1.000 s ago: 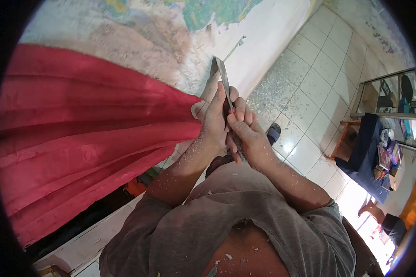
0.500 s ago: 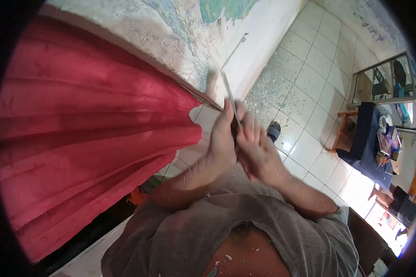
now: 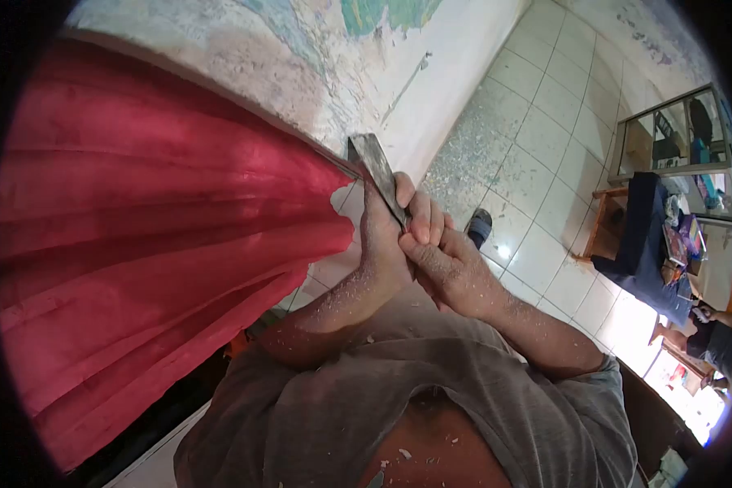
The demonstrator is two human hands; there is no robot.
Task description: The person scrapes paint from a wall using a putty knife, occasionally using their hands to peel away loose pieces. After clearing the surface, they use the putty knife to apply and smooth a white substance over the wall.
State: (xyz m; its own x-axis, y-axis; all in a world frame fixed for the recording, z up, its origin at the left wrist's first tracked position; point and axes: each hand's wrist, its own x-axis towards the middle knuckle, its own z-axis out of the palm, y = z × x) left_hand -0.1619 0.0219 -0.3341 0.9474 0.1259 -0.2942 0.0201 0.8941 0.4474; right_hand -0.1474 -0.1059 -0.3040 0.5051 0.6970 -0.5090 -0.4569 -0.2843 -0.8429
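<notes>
A flat metal scraper (image 3: 374, 167) is held in both hands, its broad end up against the wall (image 3: 342, 89), whose paint is patchy and peeling. My left hand (image 3: 388, 236) is wrapped round the scraper from the left, partly behind the blade. From the right, my right hand (image 3: 447, 264) closes round its lower end, with the thumb across it. The handle is hidden by the fingers. Pale dust and flakes cover both forearms.
A red curtain (image 3: 179, 244) hangs at the left beside the wall edge. Paint chips lie on the tiled floor (image 3: 537, 187). A dark sandal (image 3: 480, 228) shows beyond my right hand. At the right are a glass cabinet (image 3: 667, 146), a cloth-covered chair (image 3: 638, 252) with items, and another person (image 3: 716, 333).
The scraper was blurred and seen nearly edge-on; now its broad face shows and its end is farther left on the wall. Both hands have turned with it. The person at the right shows more.
</notes>
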